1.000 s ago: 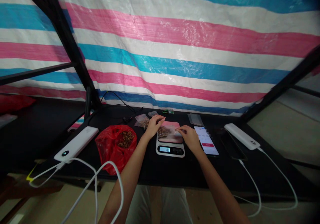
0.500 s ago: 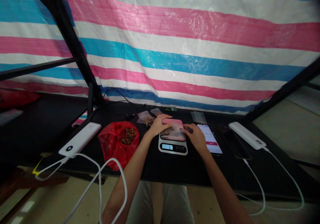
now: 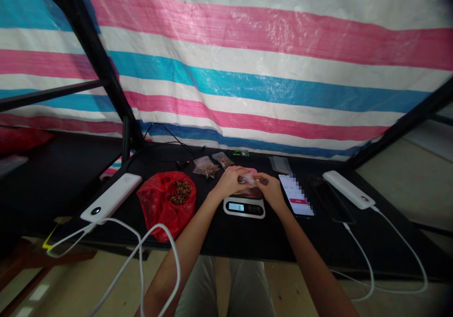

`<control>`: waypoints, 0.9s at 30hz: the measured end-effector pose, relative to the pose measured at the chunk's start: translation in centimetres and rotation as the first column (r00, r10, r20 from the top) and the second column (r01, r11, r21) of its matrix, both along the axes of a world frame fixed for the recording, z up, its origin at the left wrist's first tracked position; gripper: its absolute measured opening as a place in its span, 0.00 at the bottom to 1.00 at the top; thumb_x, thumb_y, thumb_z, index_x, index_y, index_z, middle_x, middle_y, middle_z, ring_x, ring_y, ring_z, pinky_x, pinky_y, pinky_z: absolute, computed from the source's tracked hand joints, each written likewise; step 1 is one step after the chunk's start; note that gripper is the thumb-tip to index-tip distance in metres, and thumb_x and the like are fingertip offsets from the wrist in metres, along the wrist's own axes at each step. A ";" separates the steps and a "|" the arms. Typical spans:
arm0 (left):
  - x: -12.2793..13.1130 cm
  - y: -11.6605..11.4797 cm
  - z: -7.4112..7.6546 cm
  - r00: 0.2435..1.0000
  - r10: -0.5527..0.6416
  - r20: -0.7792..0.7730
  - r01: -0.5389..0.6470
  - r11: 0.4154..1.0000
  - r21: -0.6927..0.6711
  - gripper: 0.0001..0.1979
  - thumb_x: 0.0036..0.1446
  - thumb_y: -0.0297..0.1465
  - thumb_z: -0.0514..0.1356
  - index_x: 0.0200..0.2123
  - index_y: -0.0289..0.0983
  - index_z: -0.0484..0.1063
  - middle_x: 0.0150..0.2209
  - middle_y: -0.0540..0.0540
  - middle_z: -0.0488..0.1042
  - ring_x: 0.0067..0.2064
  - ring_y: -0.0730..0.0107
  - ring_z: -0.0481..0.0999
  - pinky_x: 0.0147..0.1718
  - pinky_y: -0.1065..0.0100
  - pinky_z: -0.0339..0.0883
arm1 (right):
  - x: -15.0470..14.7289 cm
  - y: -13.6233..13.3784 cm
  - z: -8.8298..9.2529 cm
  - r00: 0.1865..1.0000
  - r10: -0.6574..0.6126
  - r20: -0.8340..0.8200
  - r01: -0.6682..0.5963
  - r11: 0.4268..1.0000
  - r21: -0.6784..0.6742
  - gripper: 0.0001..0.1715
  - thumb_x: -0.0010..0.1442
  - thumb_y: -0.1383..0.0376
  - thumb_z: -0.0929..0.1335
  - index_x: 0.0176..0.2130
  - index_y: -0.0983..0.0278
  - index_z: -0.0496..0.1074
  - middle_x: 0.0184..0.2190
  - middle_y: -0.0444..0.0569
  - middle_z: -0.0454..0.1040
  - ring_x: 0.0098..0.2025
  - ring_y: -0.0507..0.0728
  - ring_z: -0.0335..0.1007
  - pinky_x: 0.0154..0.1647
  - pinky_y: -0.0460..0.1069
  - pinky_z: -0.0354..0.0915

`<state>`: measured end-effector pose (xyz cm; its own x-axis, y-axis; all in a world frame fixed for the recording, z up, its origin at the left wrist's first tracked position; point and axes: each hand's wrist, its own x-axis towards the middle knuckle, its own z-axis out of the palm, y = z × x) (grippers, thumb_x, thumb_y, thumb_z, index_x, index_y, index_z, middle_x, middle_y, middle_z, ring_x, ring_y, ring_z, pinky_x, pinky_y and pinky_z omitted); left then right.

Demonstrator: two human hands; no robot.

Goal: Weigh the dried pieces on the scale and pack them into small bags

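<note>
A small clear plastic bag [image 3: 247,179] is held between both hands over a kitchen scale [image 3: 244,207] with a pinkish plate and a lit display. My left hand [image 3: 229,182] grips the bag's left side; my right hand [image 3: 271,188] pinches its right side. The fingers partly hide the bag and its contents. Left of the scale, an open red plastic bag [image 3: 155,199] holds small brown pieces [image 3: 181,192]. Behind my left hand lie two clear bags of brown bits, one [image 3: 208,168] nearer and another [image 3: 222,160] farther back.
A lit phone [image 3: 295,195] lies right of the scale, with flat clear bags [image 3: 281,164] behind it. White power banks [image 3: 111,198] [image 3: 348,189] flank the workspace. A dark phone [image 3: 334,201] and white cables are at right; a cable loop crosses my left forearm.
My left hand has moved slightly right and down, and my right hand slightly left. Both are closer together around the bag, which now looks bunched up.
</note>
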<state>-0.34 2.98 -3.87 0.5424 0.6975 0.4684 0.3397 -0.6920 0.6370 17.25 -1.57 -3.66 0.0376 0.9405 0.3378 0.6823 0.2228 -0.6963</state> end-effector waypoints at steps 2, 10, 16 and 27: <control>0.1 0.0 0.2 0.993 -0.032 0.115 0.039 0.998 -0.054 0.24 0.43 0.39 0.65 0.45 0.36 0.71 0.43 0.41 0.73 0.45 0.61 0.71 0.47 0.61 0.61 | -0.4 0.2 0.5 0.992 0.033 -0.126 -0.031 0.999 0.019 0.12 0.52 0.61 0.65 0.36 0.63 0.74 0.32 0.47 0.77 0.31 0.55 0.71 0.34 0.49 0.63; -0.3 -0.2 1.2 0.873 -0.014 0.488 0.219 0.905 -0.365 0.23 0.44 0.36 0.65 0.44 0.33 0.72 0.44 0.40 0.73 0.45 0.62 0.72 0.46 0.64 0.64 | -0.7 -1.0 3.6 0.995 -0.104 -0.004 0.103 0.977 0.185 0.17 0.58 0.56 0.61 0.39 0.62 0.74 0.35 0.49 0.76 0.33 0.57 0.68 0.36 0.51 0.62; -1.1 0.6 1.3 0.804 0.062 0.591 0.234 0.881 -0.411 0.25 0.45 0.38 0.64 0.46 0.33 0.70 0.45 0.40 0.74 0.46 0.61 0.72 0.47 0.63 0.63 | 3.2 -1.1 -0.7 0.941 -0.282 0.189 0.241 0.947 0.214 0.21 0.55 0.59 0.63 0.48 0.63 0.68 0.43 0.54 0.69 0.43 0.61 0.63 0.45 0.57 0.59; 0.3 -1.0 0.9 0.995 -0.045 0.088 0.054 0.994 -0.096 0.27 0.46 0.37 0.64 0.50 0.38 0.66 0.51 0.41 0.67 0.53 0.59 0.65 0.52 0.58 0.57 | 4.0 0.5 -4.2 0.988 -0.156 0.012 0.155 0.987 0.039 0.22 0.50 0.59 0.65 0.44 0.65 0.67 0.42 0.55 0.72 0.43 0.62 0.68 0.45 0.59 0.62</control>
